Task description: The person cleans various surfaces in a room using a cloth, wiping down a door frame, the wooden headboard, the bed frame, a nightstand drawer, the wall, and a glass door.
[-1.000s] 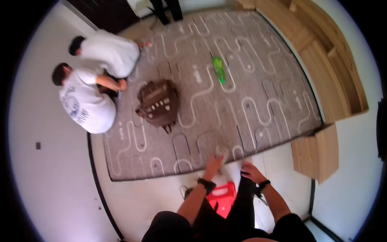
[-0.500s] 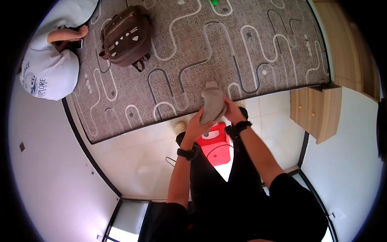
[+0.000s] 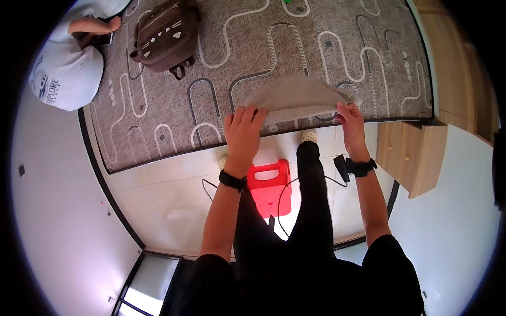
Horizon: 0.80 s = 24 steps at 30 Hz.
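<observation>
A grey-beige cloth [image 3: 298, 100] is spread between my two hands over the near edge of the patterned mat [image 3: 174, 105]. My left hand [image 3: 243, 129] is closed on the cloth's left end, knuckles up. At the right end, my right hand [image 3: 352, 124] pinches the cloth between thumb and fingers. The cloth's near edge runs fairly straight from one hand to the other, while its far side bulges out in a curve and looks slightly blurred. Both wrists wear black bands.
A brown backpack [image 3: 166, 39] lies on the mat at the upper left, near a seated person in white [image 3: 71, 71]. Below my hands a red plastic object [image 3: 271, 192] stands on the floor between my legs, with a thin cable. Wooden drawers [image 3: 408, 155] are at the right.
The cloth, bunched up half a second ago, is now stretched out wide. My hands have moved apart, one to each end. One second ago, the view was farther up and showed two seated people.
</observation>
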{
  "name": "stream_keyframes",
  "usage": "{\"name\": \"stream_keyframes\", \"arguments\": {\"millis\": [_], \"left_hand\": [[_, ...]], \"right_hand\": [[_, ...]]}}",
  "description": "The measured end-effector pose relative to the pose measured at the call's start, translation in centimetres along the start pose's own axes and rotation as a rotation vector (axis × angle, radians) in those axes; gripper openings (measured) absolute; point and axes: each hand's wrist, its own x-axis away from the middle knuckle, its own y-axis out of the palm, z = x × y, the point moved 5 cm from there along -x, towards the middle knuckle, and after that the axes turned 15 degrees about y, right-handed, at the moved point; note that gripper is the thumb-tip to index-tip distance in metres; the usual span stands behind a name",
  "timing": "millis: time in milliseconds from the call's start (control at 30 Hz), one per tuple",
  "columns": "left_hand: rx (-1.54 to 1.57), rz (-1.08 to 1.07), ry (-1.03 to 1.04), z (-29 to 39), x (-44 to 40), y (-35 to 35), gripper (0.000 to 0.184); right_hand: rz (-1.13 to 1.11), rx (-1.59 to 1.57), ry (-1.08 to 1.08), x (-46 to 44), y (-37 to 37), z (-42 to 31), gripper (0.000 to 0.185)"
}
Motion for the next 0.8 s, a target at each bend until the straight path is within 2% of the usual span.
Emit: {"name": "stream_keyframes", "arguments": {"millis": [67,133,167,200,267,300,367,400,467,600,667,700,733,767,800], "left_hand": [[-0.021,-0.147,0.014,-0.8,2.7,3.8,0.026],[-0.02,-0.15,0.011,-1.0,4.8,6.5,0.025],[-0.002,-0.179,-0.009,-1.1,6.3,8.1,0.024],[-0.016,-0.161,0.005,-1.8,7.5,9.9,0.024],[0.171,-0.259,0.143,-2.7,9.2,14.5,0.022],[0.166,-0.248,0.152,-2.8,9.4,16.0,0.022],[0.213,-0.226,0.181,-2.7,10.3,18.5,0.017],[0.203,-0.218,0.192,-2.6,10.5,18.9,0.017],[0.332,-0.072,0.161,-3.1,10.6,18.3,0.01],[0.268,0.092,0.237,-1.5,10.7,15.3,0.018],[0.384,0.254,0.236,2.0,10.6,7.9,0.02],[0.464,0.343,0.23,4.1,11.2,3.3,0.02],[0.597,0.527,0.385,5.9,11.3,-1.5,0.019],[0.827,0.68,0.495,8.8,9.8,-6.9,0.02],[0.984,0.755,0.614,9.5,13.0,-7.3,0.02]], "right_hand": [[0.013,0.071,-0.138,-1.7,-1.1,4.0,0.02],[0.214,0.398,-0.446,-1.7,-0.3,5.7,0.023],[0.185,0.598,-0.542,-2.3,0.7,6.7,0.037],[0.193,0.586,-0.565,-3.1,1.4,7.1,0.037],[0.163,1.006,-0.811,-4.5,4.8,8.1,0.057],[0.173,1.003,-0.822,-5.9,5.4,8.2,0.057],[0.116,1.398,-0.877,-8.6,7.9,10.0,0.069],[0.128,1.39,-0.889,-9.4,8.5,11.8,0.069],[0.376,1.524,-1.014,-10.6,9.8,14.8,0.069],[0.388,1.478,-1.192,-7.4,10.0,14.5,0.056],[-0.249,1.195,-1.197,0.1,9.8,11.6,0.04],[-0.385,1.068,-1.275,5.7,9.1,9.7,0.034],[-0.549,0.934,-1.316,12.2,8.6,7.4,0.028],[-0.678,0.854,-1.327,17.9,7.3,5.5,0.014],[-0.678,0.873,-1.321,21.3,5.5,5.9,0.014]]}}
